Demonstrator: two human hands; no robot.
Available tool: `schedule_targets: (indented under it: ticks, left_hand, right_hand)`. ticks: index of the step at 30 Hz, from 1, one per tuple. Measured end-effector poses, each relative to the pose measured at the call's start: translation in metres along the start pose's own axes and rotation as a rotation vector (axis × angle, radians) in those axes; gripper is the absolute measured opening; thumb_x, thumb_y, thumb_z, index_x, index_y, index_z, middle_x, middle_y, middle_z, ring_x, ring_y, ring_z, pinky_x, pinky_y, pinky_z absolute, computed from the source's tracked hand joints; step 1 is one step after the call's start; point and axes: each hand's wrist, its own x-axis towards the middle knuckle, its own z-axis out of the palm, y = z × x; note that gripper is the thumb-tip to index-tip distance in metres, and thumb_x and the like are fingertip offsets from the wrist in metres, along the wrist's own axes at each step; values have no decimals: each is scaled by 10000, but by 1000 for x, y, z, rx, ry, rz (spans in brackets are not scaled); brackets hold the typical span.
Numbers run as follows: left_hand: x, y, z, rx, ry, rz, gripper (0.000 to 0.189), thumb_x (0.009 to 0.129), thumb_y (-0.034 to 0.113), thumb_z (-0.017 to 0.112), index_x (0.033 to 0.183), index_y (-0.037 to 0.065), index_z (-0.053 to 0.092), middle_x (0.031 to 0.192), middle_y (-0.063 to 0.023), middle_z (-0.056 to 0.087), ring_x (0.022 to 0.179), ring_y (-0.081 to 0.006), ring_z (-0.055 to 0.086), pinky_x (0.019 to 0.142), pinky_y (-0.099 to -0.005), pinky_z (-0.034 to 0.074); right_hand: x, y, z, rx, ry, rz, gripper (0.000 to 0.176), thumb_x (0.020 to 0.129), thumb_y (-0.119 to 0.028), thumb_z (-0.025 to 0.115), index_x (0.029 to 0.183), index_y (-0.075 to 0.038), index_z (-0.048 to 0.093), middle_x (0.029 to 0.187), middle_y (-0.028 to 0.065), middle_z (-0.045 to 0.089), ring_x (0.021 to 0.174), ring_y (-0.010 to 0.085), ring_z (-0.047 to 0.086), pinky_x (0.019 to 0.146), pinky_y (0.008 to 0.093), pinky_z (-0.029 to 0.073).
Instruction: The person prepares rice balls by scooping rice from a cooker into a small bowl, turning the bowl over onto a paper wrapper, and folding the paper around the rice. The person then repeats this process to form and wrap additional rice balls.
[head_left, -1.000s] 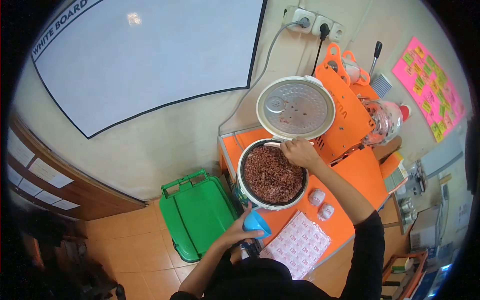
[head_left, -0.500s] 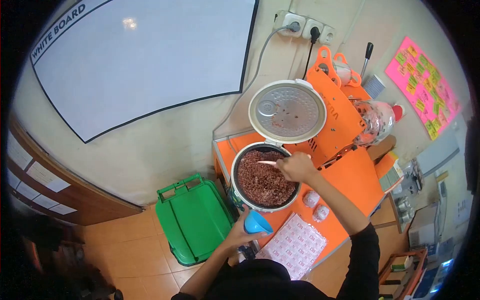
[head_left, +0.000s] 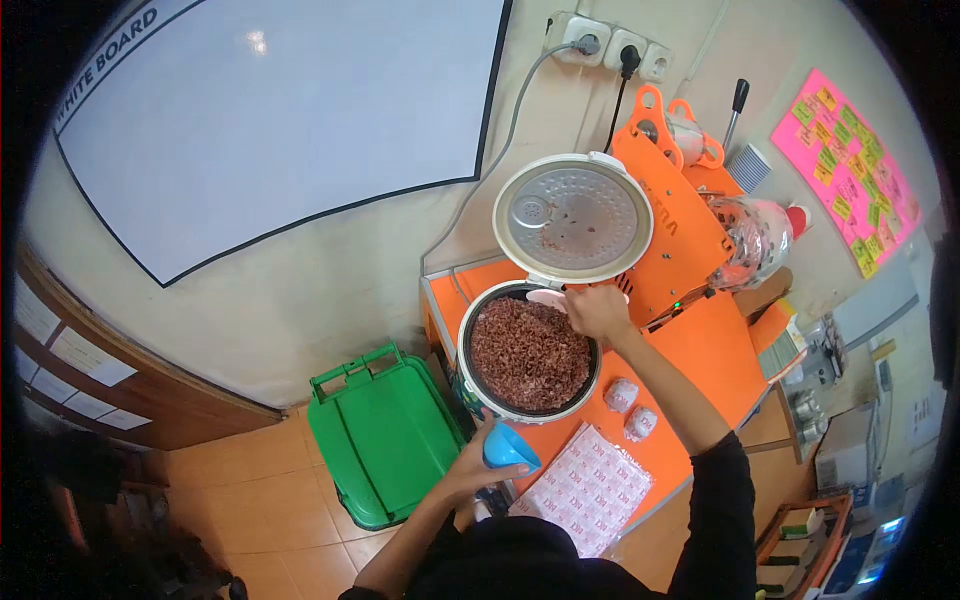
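Orange covers the surface (head_left: 720, 350) against a cream wall, and one rice cooker (head_left: 470, 375) stands at its left end. The cooker's single round lid (head_left: 572, 218) is swung up behind the pot, its silver inner face showing. The pot is filled almost to the rim with dark reddish-brown rice (head_left: 528, 352).

Two hands are at work. The right hand (head_left: 597, 310) rests over the cooker's far rim, closed around one pale pink paddle (head_left: 548, 296). Only the blade shows, and it points left along that rim.

The left hand (head_left: 465, 465) is just off the cooker's near rim, gripping one blue cup (head_left: 508, 447) that tapers toward the pot.

Two wrapped balls (head_left: 621, 395) lie just right of the cooker. One patterned sheet (head_left: 585, 490) lies nearer the person than the cooker. One green bin (head_left: 385, 440) stands on the floor to its left.
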Motion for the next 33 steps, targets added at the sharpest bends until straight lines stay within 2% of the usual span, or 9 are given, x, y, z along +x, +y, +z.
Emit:
schedule_targets:
  ticks: [3, 6, 12, 15, 18, 21, 24, 28, 33]
  left_hand:
    - [4, 4, 3, 77, 4, 21, 1246, 705, 357, 873, 1490, -123, 33, 1329, -201, 487, 1167, -225, 541, 852, -307, 525]
    - [5, -6, -1, 53, 22, 60, 1109, 713, 227, 882, 1496, -91, 164, 1241, -123, 553, 1138, -195, 561, 980, -348, 468]
    - [4, -4, -17, 273, 17, 32, 1150, 682, 387, 882, 1471, -110, 209, 1303, -230, 507, 1192, -259, 540, 1000, -371, 444]
    - [-5, 51, -42, 430, 79, 93, 1030, 698, 400, 863, 1424, -63, 298, 1262, -256, 524, 1155, -292, 560, 967, -404, 463]
    - [3, 106, -30, 424, 303, 285, 886, 733, 402, 824, 1342, -26, 343, 1226, -277, 526, 1117, -361, 582, 940, -457, 475]
    - [52, 105, -17, 838, 390, 413, 780, 795, 359, 760, 1308, -39, 328, 1251, -323, 455, 1072, -462, 577, 896, -507, 488]
    - [88, 104, 11, 956, 518, 163, 722, 843, 347, 688, 1312, -59, 320, 1307, -367, 347, 1032, -566, 547, 885, -556, 481]
    - [133, 87, 19, 977, 640, 65, 725, 875, 356, 619, 1328, -99, 283, 1341, -390, 277, 1001, -621, 529, 873, -607, 463]
    - [154, 88, 23, 961, 637, 57, 704, 891, 344, 603, 1308, -122, 281, 1365, -409, 249, 1038, -599, 530, 895, -601, 453]
  right_hand:
    - [2, 8, 2, 136, -80, 140, 311, 882, -356, 580, 724, -113, 694, 574, 126, 624, 539, 307, 633, 494, 441, 492]
    - [-2, 3, 0, 202, -102, 207, 326, 875, -367, 589, 705, -109, 694, 587, 133, 633, 538, 320, 634, 497, 451, 493]
    - [-18, -19, -18, 173, -143, 247, 370, 908, -392, 544, 765, -92, 707, 614, 162, 640, 562, 339, 652, 532, 477, 516]
    - [-22, -18, -25, 120, -141, 220, 351, 921, -373, 542, 792, -84, 693, 600, 154, 637, 543, 337, 648, 516, 466, 512]
    - [-21, -14, -19, 70, -94, 159, 332, 924, -353, 551, 806, -71, 680, 599, 150, 638, 541, 329, 651, 507, 452, 513]
    - [-14, -15, -11, 74, -99, 124, 324, 909, -339, 570, 780, -63, 679, 605, 150, 642, 544, 320, 656, 508, 445, 516]
    - [-12, -12, -14, 89, -41, 57, 346, 910, -355, 553, 740, -66, 637, 554, 142, 606, 497, 331, 623, 460, 451, 481]
    - [-16, -10, -9, 173, -55, 149, 351, 887, -361, 566, 719, -70, 668, 578, 151, 620, 527, 340, 633, 496, 461, 498]
    - [-18, -7, -7, 267, -70, 242, 360, 880, -384, 560, 714, -102, 711, 593, 157, 624, 579, 343, 647, 529, 476, 500]
